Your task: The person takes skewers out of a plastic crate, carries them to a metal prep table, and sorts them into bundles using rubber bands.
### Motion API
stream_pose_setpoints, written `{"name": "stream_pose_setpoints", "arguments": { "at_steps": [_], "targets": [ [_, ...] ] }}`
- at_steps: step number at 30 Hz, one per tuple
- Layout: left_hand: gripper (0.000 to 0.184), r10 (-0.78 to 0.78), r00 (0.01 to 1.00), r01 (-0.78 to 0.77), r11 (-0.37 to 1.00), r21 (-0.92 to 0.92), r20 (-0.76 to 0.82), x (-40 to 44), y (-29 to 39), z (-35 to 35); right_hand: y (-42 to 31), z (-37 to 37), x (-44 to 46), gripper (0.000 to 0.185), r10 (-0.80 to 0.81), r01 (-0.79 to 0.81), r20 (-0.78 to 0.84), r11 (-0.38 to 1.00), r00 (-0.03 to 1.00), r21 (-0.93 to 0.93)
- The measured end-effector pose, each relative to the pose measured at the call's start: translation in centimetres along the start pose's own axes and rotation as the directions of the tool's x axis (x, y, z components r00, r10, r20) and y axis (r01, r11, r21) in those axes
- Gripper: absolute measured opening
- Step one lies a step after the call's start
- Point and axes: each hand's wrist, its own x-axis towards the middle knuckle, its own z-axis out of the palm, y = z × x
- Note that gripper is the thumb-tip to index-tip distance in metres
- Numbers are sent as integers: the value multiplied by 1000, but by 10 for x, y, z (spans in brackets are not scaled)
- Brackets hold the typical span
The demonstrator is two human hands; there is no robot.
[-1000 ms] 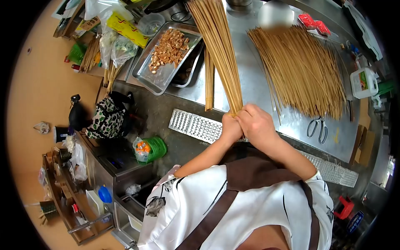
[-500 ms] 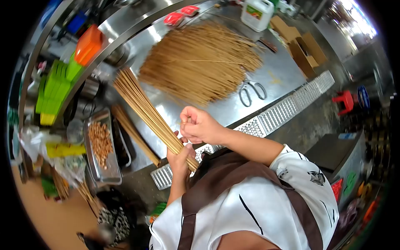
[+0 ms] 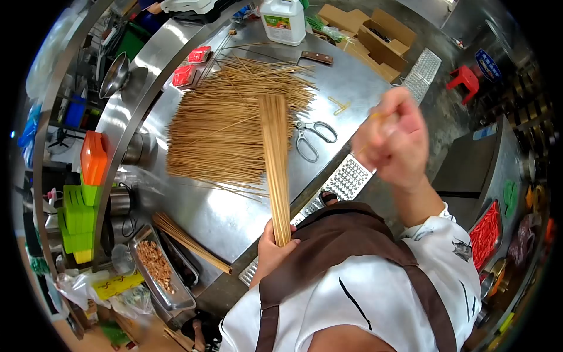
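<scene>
My left hand [image 3: 271, 249] is wrapped round the lower end of a bundle of bamboo skewers [image 3: 275, 164], which stands up and away from me over the table. Raised to the right, past the table's front edge, my right hand [image 3: 394, 144] is blurred, its fingers closed on a thin yellow rubber band [image 3: 380, 115]. A wide heap of loose bamboo skewers [image 3: 214, 138] lies on the metal table behind the bundle. Scissors [image 3: 314, 141] with open handles rest right of the heap. More yellow rubber bands [image 3: 339, 106] lie farther back.
A second bundle of skewers [image 3: 190, 242] lies at the table's left, beside a metal tray [image 3: 176, 300] of brown pieces. A knife [image 3: 316, 57], a white jug [image 3: 282, 23] and red packets [image 3: 185, 75] sit at the back. Perforated grating [image 3: 346, 179] runs along the front edge.
My right hand has moved away from the bundle, up and to the right. The bundle has turned more upright in my left hand. My view has shifted, moving the table leftward.
</scene>
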Motion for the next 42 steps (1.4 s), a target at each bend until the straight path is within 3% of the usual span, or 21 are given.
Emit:
{"name": "stream_pose_setpoints", "arguments": {
  "at_steps": [1,3,5,7,9,10,11,12,13,15,17,20,22,27,31,32,33,36,39,40,42],
  "targets": [
    [60,-45,999,45,999,21,-5,0,7,4,-8,-11,7,22,-106,106,2,991,994,-84],
    [60,-93,995,94,993,75,-18,-2,15,8,-40,-31,21,18,-220,167,-213,956,952,-240],
    [59,-189,982,188,979,77,14,-4,17,10,-63,-71,35,21,-364,328,-162,921,917,-210],
    [58,-173,985,173,985,-14,4,-6,11,7,-71,-120,47,19,-536,393,-170,767,827,-508],
    [57,-53,999,51,974,-220,-6,-11,4,8,-65,-198,47,18,-577,121,-166,426,799,-897],
    [57,-58,998,54,972,-229,-10,-16,8,10,-63,-247,40,20,-489,-126,-179,140,854,-982],
    [55,-103,992,72,937,-341,-73,-21,17,10,-56,-322,22,27,-314,-154,-38,-356,949,-922],
    [53,-150,980,76,890,-449,-131,-23,22,11,-38,-309,6,33,-220,-308,-218,-593,951,-744],
    [45,-61,985,-27,868,-496,-160,-23,15,11,-22,-307,-2,38,-108,-329,-329,-573,938,-751],
    [51,-66,972,-66,845,-531,-227,-24,18,15,25,-293,-6,30,60,-110,-154,-457,986,-883],
    [57,-62,949,-123,829,-545,-308,-23,20,16,78,-261,5,25,240,-355,-434,-310,869,-882],
    [57,-72,921,-177,798,-577,-382,-24,21,17,142,-254,18,20,241,-138,-210,-287,948,-948],
    [57,-80,894,-216,786,-579,-442,-29,21,16,173,-259,31,15,346,-11,-190,-460,919,-888],
    [50,-63,849,-286,779,-557,-524,-35,5,6,188,-265,53,14,464,129,-144,-507,874,-852],
    [53,-48,817,-340,765,-547,-574,-27,0,-6,187,-255,73,12,403,178,-47,-503,914,-846],
    [56,-66,797,-341,771,-537,-601,-25,1,-7,177,-227,80,9,483,-195,-223,-109,847,-975],
    [57,-41,798,-333,802,-496,-602,-21,3,-10,162,-187,79,6,639,-577,-318,244,701,-780],
    [53,-8,820,-382,737,-558,-572,-3,10,-16,155,-76,46,6,811,-704,-38,482,584,-522],
    [41,42,840,-420,681,-600,-541,17,15,-24,173,0,7,8,884,-781,116,455,452,-427],
    [46,36,835,-413,700,-582,-549,19,17,-27,178,18,-3,5,879,-758,126,462,460,-460],
    [39,65,819,-440,710,-550,-570,18,23,-28,192,40,-24,4,725,-564,233,662,648,-493]
  ]
}}
